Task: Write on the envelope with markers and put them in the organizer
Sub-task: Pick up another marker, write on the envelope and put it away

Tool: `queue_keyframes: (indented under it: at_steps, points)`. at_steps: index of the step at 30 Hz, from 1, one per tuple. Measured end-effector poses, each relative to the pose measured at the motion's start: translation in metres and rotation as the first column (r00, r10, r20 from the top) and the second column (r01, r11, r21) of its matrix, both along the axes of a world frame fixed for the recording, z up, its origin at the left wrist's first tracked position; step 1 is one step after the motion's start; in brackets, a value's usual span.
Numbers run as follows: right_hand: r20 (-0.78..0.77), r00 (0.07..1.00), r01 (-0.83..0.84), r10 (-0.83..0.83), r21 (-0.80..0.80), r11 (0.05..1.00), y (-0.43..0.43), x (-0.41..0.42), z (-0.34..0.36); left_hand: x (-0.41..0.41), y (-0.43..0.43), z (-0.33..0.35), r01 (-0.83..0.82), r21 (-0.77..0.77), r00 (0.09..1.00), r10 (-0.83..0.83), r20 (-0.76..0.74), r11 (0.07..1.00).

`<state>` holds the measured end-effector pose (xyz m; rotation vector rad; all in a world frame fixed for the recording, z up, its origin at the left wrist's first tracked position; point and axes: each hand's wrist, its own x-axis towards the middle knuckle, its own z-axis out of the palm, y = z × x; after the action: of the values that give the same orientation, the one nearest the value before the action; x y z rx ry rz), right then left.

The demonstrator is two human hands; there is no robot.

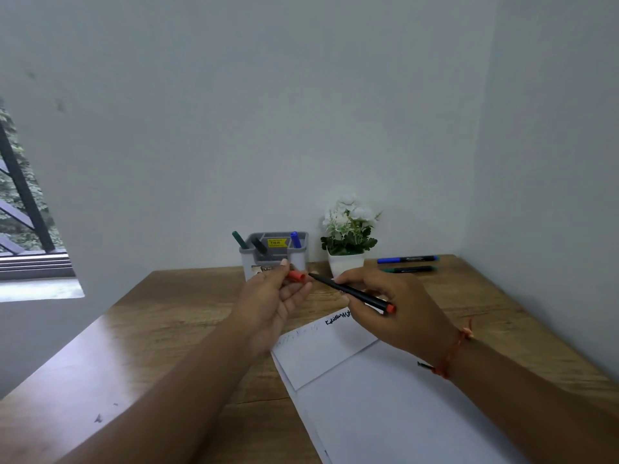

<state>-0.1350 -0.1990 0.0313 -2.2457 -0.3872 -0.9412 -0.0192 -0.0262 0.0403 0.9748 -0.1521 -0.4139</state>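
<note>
Left hand [271, 298] pinches the red cap [296, 276], right hand [388, 309] grips the marker [326, 282]: line tip with cap, push straight.

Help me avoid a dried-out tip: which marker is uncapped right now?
The red marker in the right hand: its red cap is off, pinched in the left hand. The blue marker and green marker lying by the plant look capped.

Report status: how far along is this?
Done: black scribble on the envelope; three markers stand in the organizer. In hand: right hand holds the red marker, left hand its cap, off. Left: likely red writing, none visible; store it plus the blue marker and green marker lying loose.
</note>
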Motion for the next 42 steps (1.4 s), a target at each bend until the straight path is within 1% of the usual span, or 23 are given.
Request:
queue_keyframes:
  at_steps: [9, 16, 20, 22, 26, 28, 30, 33, 37, 40, 42]
  points:
    - [-0.041, 0.999, 0.004, -0.006, -0.055, 0.998, 0.002, 0.001, 0.000, -0.007, -0.001, 0.001, 0.054, 0.008, 0.998, -0.054, 0.011, 0.999]
    - [-0.033, 0.999, 0.023, -0.026, -0.078, 0.997, 0.000, 0.004, -0.003, -0.009, -0.001, 0.002, 0.074, 0.036, 0.996, -0.075, 0.039, 0.997]
    - [-0.053, 0.999, 0.004, -0.005, -0.025, 1.000, 0.000, 0.002, -0.004, -0.008, -0.001, 0.002, 0.082, 0.064, 0.994, -0.086, 0.067, 0.995]
    - [-0.056, 0.998, 0.012, -0.013, -0.028, 1.000, -0.001, 0.003, -0.004, -0.008, -0.001, 0.002, 0.103, 0.079, 0.990, -0.110, 0.090, 0.992]
    - [-0.047, 0.998, 0.029, -0.028, 0.010, 1.000, -0.001, 0.006, -0.008, -0.010, -0.002, 0.001, 0.135, 0.064, 0.985, -0.141, 0.098, 0.989]
    - [-0.020, 0.999, 0.032, -0.031, 0.054, 0.998, 0.000, 0.007, -0.010, -0.010, -0.002, 0.001, 0.142, 0.043, 0.985, -0.145, 0.088, 0.989]
    - [-0.010, 1.000, 0.009, -0.007, 0.154, 0.988, 0.002, 0.008, -0.011, -0.011, -0.002, 0.001, 0.150, 0.017, 0.985, -0.151, 0.084, 0.989]
    - [-0.024, 0.999, -0.036, 0.047, 0.331, 0.943, 0.003, 0.012, -0.012, -0.013, -0.005, 0.001, 0.151, 0.003, 0.984, -0.150, 0.092, 0.989]
    - [-0.051, 0.990, -0.094, 0.132, 0.462, 0.882, 0.005, 0.015, -0.013, -0.013, -0.006, 0.000, 0.123, 0.017, 0.988, -0.124, 0.091, 0.992]
    - [-0.097, 0.975, -0.120, 0.202, 0.532, 0.838, 0.004, 0.017, -0.010, -0.010, -0.002, 0.002, 0.106, 0.067, 0.983, -0.115, 0.143, 0.992]
    - [-0.152, 0.959, -0.109, 0.239, 0.577, 0.809, 0.003, 0.019, -0.006, -0.008, 0.000, 0.008, 0.030, 0.096, 0.975, -0.050, 0.215, 0.995]
